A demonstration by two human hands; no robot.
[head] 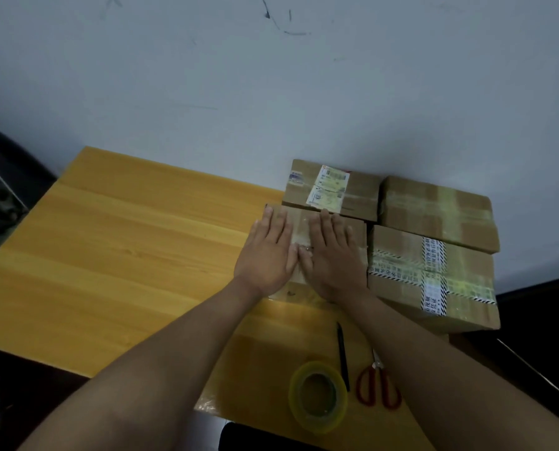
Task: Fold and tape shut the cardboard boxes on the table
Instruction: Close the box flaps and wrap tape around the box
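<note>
Cardboard box (pixel 317 229), the near-left one of a cluster on the right side of a yellow wooden table (pixel 125 242), lies under a person's two flat palms. The fingers (pixel 276 224) of the left hand (pixel 268 255) are straight and spread on the lid; those of the right hand (pixel 332 258) lie the same way, thumbs nearly meeting over a clear strip of tape (pixel 299 231) running down the middle seam. Neither hand grips anything; both appear to be pressing the strip flat.

The risk from here, as it looks: uneven pressure could trap a wrinkle or leave the tape's near end lifted, and the flaps would spring open. A hard push might also slide the box against its neighbour on the right, which it touches.

Four boxes are in view: the pressed one, a labelled box (pixel 332 188) behind it, a box with printed tape (pixel 431 275) to its right, and a far-right box (pixel 437 213) by the wall. Near the table's front edge lie one tape roll (pixel 317 397), one dark pen (pixel 342 356) and one pair of red-handled scissors (pixel 377 385).
</note>
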